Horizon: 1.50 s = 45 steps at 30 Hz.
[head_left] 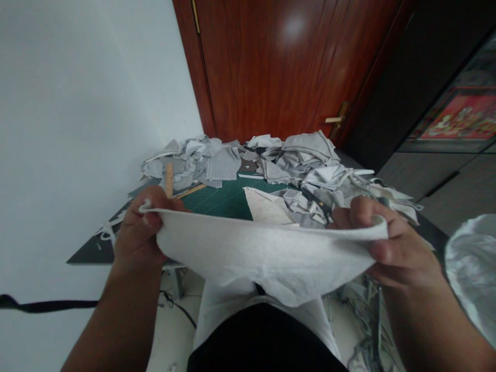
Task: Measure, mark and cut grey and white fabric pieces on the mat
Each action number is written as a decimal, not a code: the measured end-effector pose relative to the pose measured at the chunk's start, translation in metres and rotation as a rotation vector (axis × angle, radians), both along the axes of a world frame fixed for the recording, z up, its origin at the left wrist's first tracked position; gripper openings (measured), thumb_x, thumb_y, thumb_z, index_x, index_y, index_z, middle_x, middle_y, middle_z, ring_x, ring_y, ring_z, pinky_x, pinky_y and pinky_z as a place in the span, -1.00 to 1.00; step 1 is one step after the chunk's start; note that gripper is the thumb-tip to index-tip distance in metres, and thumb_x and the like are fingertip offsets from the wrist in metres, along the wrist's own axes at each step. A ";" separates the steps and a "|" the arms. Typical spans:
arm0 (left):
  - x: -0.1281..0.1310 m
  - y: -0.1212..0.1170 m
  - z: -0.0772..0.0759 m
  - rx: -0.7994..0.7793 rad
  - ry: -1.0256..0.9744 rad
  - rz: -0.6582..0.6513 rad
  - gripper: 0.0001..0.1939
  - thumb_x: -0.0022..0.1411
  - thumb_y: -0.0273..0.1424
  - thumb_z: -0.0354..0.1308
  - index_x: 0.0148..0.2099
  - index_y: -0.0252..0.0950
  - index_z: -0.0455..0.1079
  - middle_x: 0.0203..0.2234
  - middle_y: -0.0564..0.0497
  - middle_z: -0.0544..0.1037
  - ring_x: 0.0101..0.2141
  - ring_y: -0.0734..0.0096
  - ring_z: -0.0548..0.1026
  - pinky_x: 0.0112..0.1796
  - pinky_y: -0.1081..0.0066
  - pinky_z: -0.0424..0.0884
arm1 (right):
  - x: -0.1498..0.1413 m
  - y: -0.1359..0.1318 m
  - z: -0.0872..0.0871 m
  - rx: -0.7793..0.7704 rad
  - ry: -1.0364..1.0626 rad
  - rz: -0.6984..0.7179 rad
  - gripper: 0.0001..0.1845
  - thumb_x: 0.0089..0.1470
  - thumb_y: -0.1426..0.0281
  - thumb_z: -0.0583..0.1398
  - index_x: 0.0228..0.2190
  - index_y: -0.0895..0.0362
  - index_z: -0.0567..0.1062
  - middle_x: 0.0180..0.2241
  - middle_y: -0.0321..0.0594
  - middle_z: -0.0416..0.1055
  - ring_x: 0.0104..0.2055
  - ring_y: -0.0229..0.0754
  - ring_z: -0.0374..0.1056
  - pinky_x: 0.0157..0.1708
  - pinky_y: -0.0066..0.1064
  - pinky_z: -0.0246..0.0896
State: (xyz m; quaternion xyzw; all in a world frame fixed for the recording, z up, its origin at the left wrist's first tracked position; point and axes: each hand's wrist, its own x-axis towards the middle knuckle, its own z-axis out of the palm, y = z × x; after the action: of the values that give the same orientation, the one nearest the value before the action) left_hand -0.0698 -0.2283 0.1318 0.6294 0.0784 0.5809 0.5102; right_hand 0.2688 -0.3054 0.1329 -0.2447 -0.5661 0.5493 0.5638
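A pale grey-white piece of fabric (263, 253) is stretched between my two hands, its upper edge taut and its lower part hanging loose above my lap. My left hand (141, 222) is closed on one end, with a bit of edge curling over the fingers. At the other end my right hand (391, 240) grips the cloth, which folds up beside the thumb. Beyond the cloth lie a green cutting mat (227, 201) and a cream fabric piece (269, 207). Dark-handled scissors (320, 201) rest among scraps near my right hand.
Heaps of grey and white fabric scraps cover the table's back left (201, 157) and right (310, 150). A wooden ruler (169, 180) lies at the left. A wooden door (271, 72) stands behind. A white bag (475, 268) is at the right, with scraps (368, 356) on the floor.
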 end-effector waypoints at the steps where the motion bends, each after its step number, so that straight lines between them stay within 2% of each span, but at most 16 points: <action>1: 0.002 -0.003 0.002 -0.025 -0.007 -0.005 -0.76 0.21 -0.23 0.35 -0.36 -0.20 0.38 -0.66 0.14 0.35 -0.73 0.51 0.26 -0.77 0.53 0.21 | 0.000 0.000 -0.002 0.004 0.021 0.014 -0.68 -0.11 0.20 0.48 -0.43 -0.03 0.47 -0.55 -0.34 0.14 -0.55 -0.25 0.10 -0.65 -0.44 0.06; 4: 0.007 -0.009 0.004 -0.097 -0.027 0.006 -0.73 0.20 -0.22 0.36 -0.35 -0.18 0.33 -0.67 0.17 0.28 -0.74 0.54 0.19 -0.78 0.54 0.16 | 0.000 0.003 -0.006 -0.007 0.059 0.023 -0.67 -0.13 0.19 0.48 -0.46 -0.01 0.45 -0.57 -0.35 0.10 -0.58 -0.26 0.06 -0.66 -0.44 0.04; 6: 0.008 -0.010 0.004 -0.116 -0.047 0.050 -0.69 0.19 -0.20 0.37 -0.37 -0.18 0.30 -0.69 0.17 0.26 -0.73 0.52 0.21 -0.76 0.53 0.18 | 0.001 0.006 -0.007 -0.025 0.074 0.020 -0.68 -0.12 0.20 0.47 -0.47 0.00 0.45 -0.56 -0.36 0.12 -0.58 -0.29 0.05 -0.67 -0.46 0.02; 10: 0.010 -0.009 0.006 -0.134 -0.109 0.155 -0.66 0.18 -0.19 0.38 -0.37 -0.19 0.27 -0.66 0.17 0.36 -0.71 0.48 0.31 -0.74 0.52 0.26 | 0.006 0.009 -0.011 -0.047 0.114 0.003 -0.69 -0.10 0.26 0.46 -0.43 0.00 0.43 -0.50 -0.37 0.17 -0.54 -0.30 0.09 -0.64 -0.50 0.05; 18: 0.010 -0.008 0.007 -0.136 -0.156 0.322 -0.63 0.18 -0.18 0.39 -0.38 -0.22 0.26 -0.59 0.15 0.43 -0.68 0.49 0.34 -0.72 0.50 0.29 | 0.014 0.004 -0.014 -0.035 0.119 0.031 -0.68 -0.07 0.31 0.45 -0.43 0.00 0.40 -0.48 -0.36 0.20 -0.53 -0.30 0.14 -0.64 -0.52 0.02; 21: 0.009 -0.010 0.007 -0.096 -0.145 0.301 -0.66 0.22 -0.17 0.35 -0.35 -0.20 0.27 -0.60 0.16 0.42 -0.71 0.49 0.31 -0.73 0.49 0.28 | 0.017 0.005 -0.017 0.009 0.113 0.060 -0.70 -0.06 0.28 0.45 -0.43 -0.02 0.41 -0.51 -0.37 0.20 -0.56 -0.31 0.11 -0.65 -0.52 0.04; 25: 0.006 -0.013 0.007 -0.064 -0.141 0.256 -0.69 0.26 -0.17 0.30 -0.34 -0.19 0.28 -0.66 0.17 0.39 -0.75 0.47 0.29 -0.76 0.47 0.24 | 0.020 0.008 -0.023 0.092 0.077 -0.004 -0.67 -0.08 0.20 0.44 -0.49 -0.04 0.38 -0.60 -0.36 0.07 -0.54 -0.21 0.11 -0.59 -0.42 0.15; 28: 0.004 -0.011 0.007 -0.059 -0.144 0.243 -0.71 0.25 -0.15 0.30 -0.33 -0.17 0.30 -0.67 0.17 0.35 -0.74 0.45 0.29 -0.79 0.47 0.20 | 0.021 0.009 -0.027 0.108 0.093 -0.035 -0.64 -0.08 0.18 0.43 -0.53 -0.04 0.35 -0.62 -0.35 0.04 -0.54 -0.18 0.11 -0.59 -0.39 0.16; 32: 0.005 -0.012 0.007 -0.055 -0.157 0.287 -0.74 0.21 -0.18 0.33 -0.34 -0.16 0.33 -0.67 0.17 0.28 -0.73 0.46 0.24 -0.78 0.46 0.18 | 0.022 0.009 -0.029 0.108 0.124 -0.053 -0.71 -0.06 0.19 0.42 -0.51 -0.07 0.40 -0.61 -0.33 0.08 -0.54 -0.16 0.15 -0.61 -0.37 0.18; 35: 0.010 -0.017 0.011 -0.052 -0.164 0.370 -0.73 0.19 -0.21 0.36 -0.35 -0.16 0.32 -0.66 0.17 0.25 -0.72 0.48 0.20 -0.76 0.47 0.16 | 0.022 0.007 -0.029 0.102 0.130 -0.065 -0.77 -0.03 0.20 0.41 -0.47 -0.09 0.45 -0.58 -0.33 0.12 -0.56 -0.18 0.17 -0.62 -0.35 0.17; 38: 0.015 -0.024 0.016 0.010 -0.173 0.413 -0.72 0.19 -0.25 0.39 -0.37 -0.17 0.32 -0.68 0.18 0.20 -0.73 0.54 0.11 -0.77 0.50 0.09 | 0.020 0.006 -0.026 0.107 0.143 -0.071 -0.81 0.01 0.20 0.39 -0.43 -0.11 0.47 -0.56 -0.33 0.13 -0.56 -0.21 0.16 -0.63 -0.35 0.12; 42: 0.017 -0.031 0.020 0.043 -0.204 0.442 -0.83 0.23 -0.25 0.34 -0.32 -0.14 0.41 -0.67 0.19 0.18 -0.74 0.58 0.01 -0.79 0.52 -0.03 | 0.016 0.003 -0.022 0.125 0.151 -0.074 -0.79 0.03 0.19 0.39 -0.44 -0.10 0.46 -0.56 -0.34 0.11 -0.57 -0.23 0.13 -0.66 -0.38 0.09; 45: 0.015 -0.034 0.017 0.020 -0.199 0.405 -0.82 0.23 -0.21 0.33 -0.30 -0.13 0.41 -0.69 0.20 0.19 -0.78 0.60 0.00 -0.78 0.48 -0.03 | 0.014 0.000 -0.021 0.119 0.164 -0.102 -0.75 0.02 0.17 0.40 -0.46 -0.09 0.44 -0.58 -0.35 0.08 -0.62 -0.26 0.09 -0.69 -0.37 0.04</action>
State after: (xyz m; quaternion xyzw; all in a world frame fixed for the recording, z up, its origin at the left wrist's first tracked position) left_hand -0.0547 -0.2620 0.1488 0.5454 0.1466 0.7316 0.3819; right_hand 0.2824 -0.3057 0.1123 -0.1937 -0.5365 0.5037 0.6488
